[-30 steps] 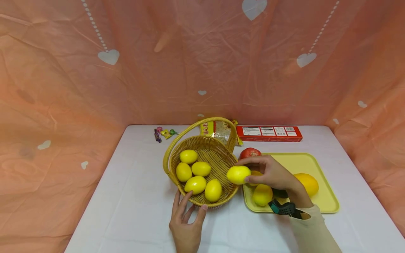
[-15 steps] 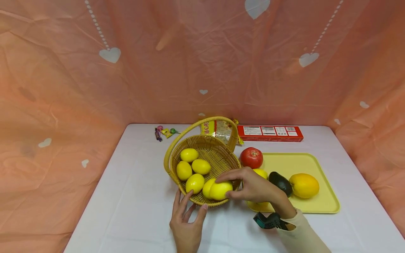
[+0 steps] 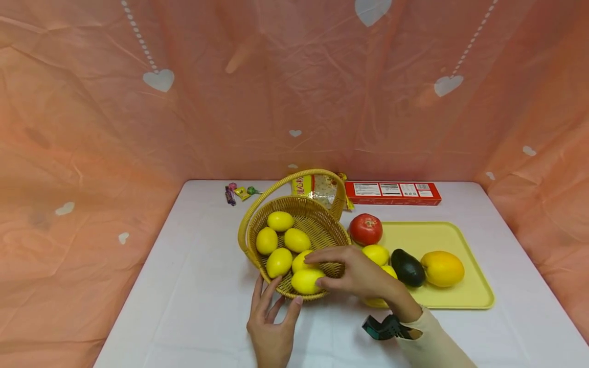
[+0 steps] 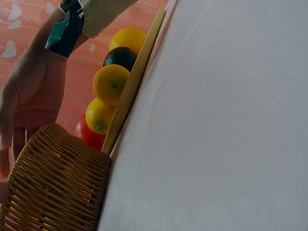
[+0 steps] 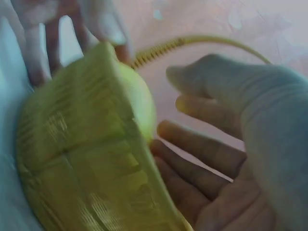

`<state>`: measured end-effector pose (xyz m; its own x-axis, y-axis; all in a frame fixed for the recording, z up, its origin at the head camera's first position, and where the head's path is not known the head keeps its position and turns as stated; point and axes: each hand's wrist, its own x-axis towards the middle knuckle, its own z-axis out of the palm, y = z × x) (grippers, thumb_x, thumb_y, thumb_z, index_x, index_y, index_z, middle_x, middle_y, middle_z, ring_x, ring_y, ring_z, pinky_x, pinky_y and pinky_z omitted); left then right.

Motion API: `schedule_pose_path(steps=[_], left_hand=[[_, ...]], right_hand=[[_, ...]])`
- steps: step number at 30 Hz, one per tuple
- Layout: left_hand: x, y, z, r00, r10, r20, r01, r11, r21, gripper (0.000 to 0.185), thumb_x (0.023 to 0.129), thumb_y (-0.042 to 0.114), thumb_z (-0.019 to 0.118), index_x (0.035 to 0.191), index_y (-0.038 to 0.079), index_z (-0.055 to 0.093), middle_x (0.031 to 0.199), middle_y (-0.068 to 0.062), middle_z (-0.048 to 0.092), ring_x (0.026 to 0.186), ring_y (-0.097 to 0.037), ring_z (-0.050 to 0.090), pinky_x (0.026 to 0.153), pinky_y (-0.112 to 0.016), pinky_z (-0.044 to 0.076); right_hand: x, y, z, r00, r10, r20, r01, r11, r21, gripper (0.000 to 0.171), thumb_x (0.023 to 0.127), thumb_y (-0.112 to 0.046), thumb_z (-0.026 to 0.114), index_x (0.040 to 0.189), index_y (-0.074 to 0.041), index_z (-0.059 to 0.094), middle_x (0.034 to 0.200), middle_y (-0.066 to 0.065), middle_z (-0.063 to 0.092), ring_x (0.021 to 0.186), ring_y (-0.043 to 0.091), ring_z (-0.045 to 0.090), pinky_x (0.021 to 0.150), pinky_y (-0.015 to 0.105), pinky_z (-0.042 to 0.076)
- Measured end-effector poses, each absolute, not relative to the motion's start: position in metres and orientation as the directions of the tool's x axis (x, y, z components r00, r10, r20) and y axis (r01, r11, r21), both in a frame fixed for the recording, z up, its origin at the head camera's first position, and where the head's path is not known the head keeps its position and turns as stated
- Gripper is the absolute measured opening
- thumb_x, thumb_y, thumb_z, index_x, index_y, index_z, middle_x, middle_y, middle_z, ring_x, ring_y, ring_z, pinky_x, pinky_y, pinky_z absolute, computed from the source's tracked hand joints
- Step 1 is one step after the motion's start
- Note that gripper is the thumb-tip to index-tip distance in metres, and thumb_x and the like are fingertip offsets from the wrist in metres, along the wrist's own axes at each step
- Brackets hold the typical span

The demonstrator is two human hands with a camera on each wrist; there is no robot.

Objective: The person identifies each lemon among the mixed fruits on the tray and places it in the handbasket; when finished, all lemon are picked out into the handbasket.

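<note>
A wicker basket (image 3: 322,225) with a tall arched handle holds several lemons (image 3: 279,222). At its near rim my left hand (image 3: 271,332) grips the wicker edge with thumb and fingertips. My right hand (image 3: 359,271) is over the basket's near right side, thumb and fingers spread around a lemon (image 3: 306,282) lying inside. The right wrist view shows a gap between the fingers of my right hand (image 5: 226,159) and the lemon (image 5: 139,98) at the rim. Part of another lemon behind it is hidden by my index finger.
To the right lies a yellow tray (image 3: 428,232) with lemons (image 3: 376,254), an avocado (image 3: 407,268) and a yellow-orange fruit (image 3: 443,269). A red tomato-like fruit (image 3: 365,229) sits at its far left corner. Behind are a food packet (image 3: 317,189), a red box (image 3: 393,193) and candies (image 3: 241,192).
My right hand has carried a lemon from above the tray's left edge down into the basket and loosened its fingers from it. Lemons inside have shifted slightly; my left hand has stayed put.
</note>
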<state>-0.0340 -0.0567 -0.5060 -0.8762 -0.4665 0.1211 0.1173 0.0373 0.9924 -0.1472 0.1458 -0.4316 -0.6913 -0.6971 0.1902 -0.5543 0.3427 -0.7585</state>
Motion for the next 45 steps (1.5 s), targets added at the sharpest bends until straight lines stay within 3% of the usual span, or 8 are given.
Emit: schedule_pose_path(steps=[6,13,23,34,45], left_hand=[[-0.034,-0.056,-0.507,-0.878,-0.466,0.104,0.109,0.016,0.994,0.059,0.084,-0.004,0.093,0.139,0.009,0.075,0.173,-0.018,0.039,0.149,-0.035,0.053,0.101,-0.021,0.063],[-0.034,-0.057,-0.507,-0.877,-0.468,0.106,0.109,0.022,0.994,0.058,0.084,-0.001,0.094,0.138,0.007,0.075,0.173,-0.018,0.039,0.149,-0.035,0.054,0.101,-0.021,0.063],[-0.034,-0.056,-0.506,-0.873,-0.473,0.118,0.115,0.036,0.993,0.058,0.084,-0.002,0.093,0.138,0.007,0.075,0.172,-0.018,0.041,0.148,-0.036,0.055,0.1,-0.02,0.063],[-0.034,-0.056,-0.505,-0.872,-0.475,0.119,0.115,0.037,0.993,0.057,0.084,-0.001,0.094,0.138,0.007,0.075,0.172,-0.019,0.041,0.148,-0.038,0.055,0.1,-0.02,0.063],[-0.034,-0.056,-0.505,-0.87,-0.474,0.136,0.133,0.04,0.99,0.056,0.085,-0.001,0.093,0.137,0.007,0.076,0.171,-0.021,0.042,0.147,-0.043,0.054,0.1,-0.019,0.062]], right_hand=[[-0.166,0.183,-0.431,-0.734,-0.654,0.183,-0.403,0.203,-0.892,0.038,0.1,-0.009,0.082,0.137,-0.005,0.075,0.137,0.013,0.077,0.122,0.026,0.075,0.105,0.047,0.065],[-0.188,0.228,-0.441,-0.772,-0.611,0.175,-0.337,0.16,-0.928,0.042,0.097,0.009,0.075,0.138,-0.002,0.074,0.136,0.025,0.074,0.125,0.02,0.074,0.108,0.034,0.063],[-0.195,0.27,-0.449,-0.792,-0.61,0.022,-0.22,0.251,-0.943,0.037,0.103,-0.001,0.073,0.14,-0.002,0.073,0.139,0.024,0.073,0.127,0.018,0.073,0.105,0.021,0.061],[-0.193,0.287,-0.447,-0.839,-0.543,-0.041,-0.217,0.402,-0.89,0.038,0.1,-0.01,0.08,0.138,-0.006,0.076,0.134,0.014,0.078,0.116,0.008,0.075,0.099,0.018,0.062],[-0.193,0.289,-0.447,-0.851,-0.506,-0.138,-0.241,0.611,-0.754,0.04,0.095,-0.027,0.088,0.132,-0.016,0.08,0.129,0.002,0.08,0.111,0.012,0.072,0.1,0.022,0.06]])
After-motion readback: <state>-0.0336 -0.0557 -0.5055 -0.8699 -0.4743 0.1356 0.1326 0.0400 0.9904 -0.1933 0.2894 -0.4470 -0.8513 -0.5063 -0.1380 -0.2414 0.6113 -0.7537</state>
